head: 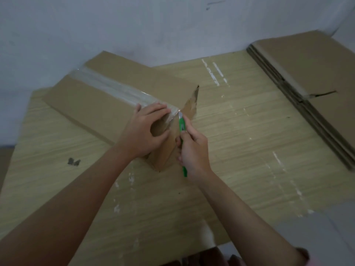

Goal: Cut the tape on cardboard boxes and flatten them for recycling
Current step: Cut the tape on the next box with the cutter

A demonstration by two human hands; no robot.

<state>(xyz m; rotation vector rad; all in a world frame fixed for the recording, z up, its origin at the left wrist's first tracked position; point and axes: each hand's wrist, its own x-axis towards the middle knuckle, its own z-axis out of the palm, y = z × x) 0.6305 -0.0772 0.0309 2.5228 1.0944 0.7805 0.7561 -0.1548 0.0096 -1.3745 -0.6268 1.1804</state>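
Knife tip at the taped corner of a box on the table.

From the head camera, the cardboard box [107,96] lies on the wooden table [240,131], clear tape [115,88] running along its top seam. The left hand [146,129] grips its near end, fingers curled over the edge. The right hand [194,150] holds a green utility knife [182,127], closed around it, blade at the tape's end. Flattened boxes [311,77] lie stacked well apart at right.
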